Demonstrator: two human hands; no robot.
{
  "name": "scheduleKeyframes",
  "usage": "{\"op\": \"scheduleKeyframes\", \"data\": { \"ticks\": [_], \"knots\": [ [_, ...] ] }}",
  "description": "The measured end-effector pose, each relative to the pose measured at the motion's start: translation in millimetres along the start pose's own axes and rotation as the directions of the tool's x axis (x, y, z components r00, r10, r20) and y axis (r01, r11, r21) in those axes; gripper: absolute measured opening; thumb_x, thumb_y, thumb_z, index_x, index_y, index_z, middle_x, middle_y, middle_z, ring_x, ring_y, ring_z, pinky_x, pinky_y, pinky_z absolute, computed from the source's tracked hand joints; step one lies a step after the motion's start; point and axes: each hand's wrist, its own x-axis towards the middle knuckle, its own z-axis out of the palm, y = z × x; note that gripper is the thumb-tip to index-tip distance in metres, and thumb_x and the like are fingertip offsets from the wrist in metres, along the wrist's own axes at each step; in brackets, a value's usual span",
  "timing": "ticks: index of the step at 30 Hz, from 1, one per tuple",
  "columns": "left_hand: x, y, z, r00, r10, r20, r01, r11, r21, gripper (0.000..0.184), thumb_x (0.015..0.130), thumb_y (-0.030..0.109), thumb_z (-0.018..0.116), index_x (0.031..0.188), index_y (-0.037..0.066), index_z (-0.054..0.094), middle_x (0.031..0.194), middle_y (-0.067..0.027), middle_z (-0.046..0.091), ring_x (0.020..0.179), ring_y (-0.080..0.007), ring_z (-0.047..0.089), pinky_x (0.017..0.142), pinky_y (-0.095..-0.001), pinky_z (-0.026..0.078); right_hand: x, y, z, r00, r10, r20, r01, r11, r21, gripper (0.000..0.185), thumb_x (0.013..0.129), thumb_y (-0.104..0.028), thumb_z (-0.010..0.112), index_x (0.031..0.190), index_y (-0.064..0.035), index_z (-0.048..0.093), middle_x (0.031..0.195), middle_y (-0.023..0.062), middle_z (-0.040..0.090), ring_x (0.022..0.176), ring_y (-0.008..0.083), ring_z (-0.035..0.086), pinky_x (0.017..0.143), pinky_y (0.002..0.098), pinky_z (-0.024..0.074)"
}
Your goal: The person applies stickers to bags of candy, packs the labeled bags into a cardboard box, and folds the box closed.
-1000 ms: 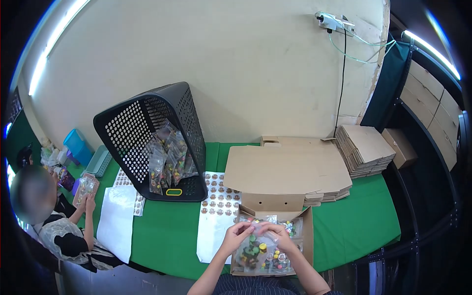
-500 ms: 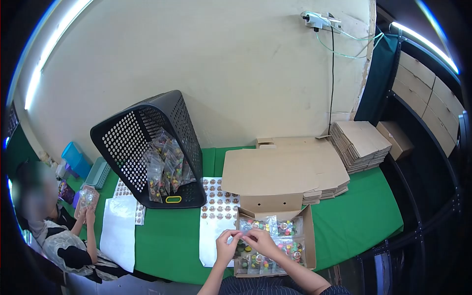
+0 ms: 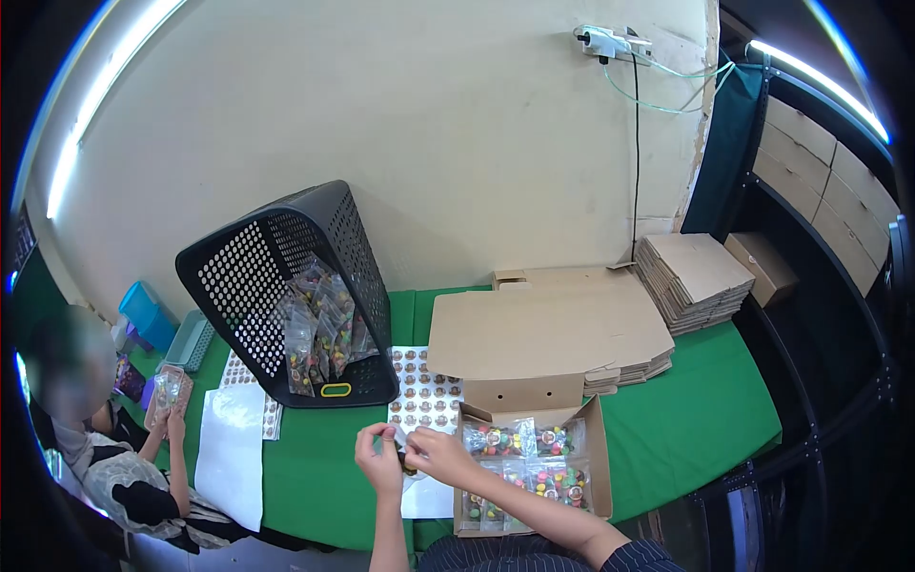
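My left hand (image 3: 380, 459) and my right hand (image 3: 437, 456) meet over the sticker sheet (image 3: 425, 386), left of the open cardboard box (image 3: 598, 467). Between them is a small clear bag (image 3: 410, 469) with dark and yellow pieces, mostly hidden by the fingers. Both hands are closed on its top. Inside the box lie several clear bags of colourful pieces (image 3: 562, 481). A black perforated basket (image 3: 376, 286) rests tipped on its side, with more filled bags (image 3: 329, 329) in it.
Flattened cardboard (image 3: 548, 329) lies behind the box, beside a cardboard stack (image 3: 694, 276). White paper (image 3: 231, 453) is at the left. Another person (image 3: 133, 486) holds a clear package (image 3: 167, 389) near a teal basket (image 3: 191, 341). A socket (image 3: 610, 43) and cable are on the wall.
Both hands have moved left with the bag, from over the box to over the sticker sheet. More of the bags in the box now show. The view has shifted slightly.
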Motion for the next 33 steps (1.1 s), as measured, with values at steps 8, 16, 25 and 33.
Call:
{"op": "scheduleKeyframes", "data": {
  "ticks": [8,16,25,33],
  "knots": [
    [17,-22,-10,0.976,-0.126,-0.18,0.122,0.992,-0.032,0.017,0.079,0.015,0.059,0.076,-0.001,0.054,0.072,-0.0074,0.057,0.066,-0.017,0.051,0.065,-0.0294,0.042,9,2,27,0.998,-0.034,0.056,0.027,0.992,0.124,0.019,0.075,-0.019,0.053,0.071,-0.0003,0.05,0.064,0.0113,0.052,0.058,0.0244,0.051,0.055,0.0337,0.0414],
    [5,-10,12,0.991,0.134,0.017,-0.135,0.975,0.176,0.011,0.079,0.012,0.056,0.073,0.003,0.056,0.071,-0.0068,0.057,0.072,-0.0219,0.05,0.069,-0.0336,0.039,-26,9,-2,0.995,0.072,0.071,-0.092,0.934,0.344,0.02,0.079,-0.017,0.053,0.07,0.0008,0.05,0.051,0.0045,0.037,0.049,0.0096,0.035,0.046,0.027,0.0311],
    [-66,13,66,0.604,0.187,0.775,0.068,0.956,-0.284,0.049,0.078,0.017,0.06,0.122,0.006,0.041,0.111,-0.0133,0.052,0.105,-0.0217,0.05,0.089,-0.0328,0.04,-109,78,-108,0.699,0.671,-0.247,-0.095,0.429,0.898,0.015,0.085,-0.014,0.047,0.085,0.0,0.053,0.081,0.0085,0.058,0.073,0.0184,0.058,0.071,0.0333,0.0498],
    [-113,-4,95,0.572,0.176,0.801,0.06,0.965,-0.255,0.031,0.076,0.013,0.06,0.105,0.004,0.056,0.101,-0.0125,0.056,0.091,-0.0247,0.056,0.078,-0.0303,0.044,-194,119,-112,0.443,0.891,-0.099,0.235,-0.008,0.972,0.022,0.086,-0.022,0.045,0.081,-0.0015,0.051,0.074,0.0072,0.053,0.073,0.0189,0.053,0.075,0.0336,0.0461]
  ]
}}
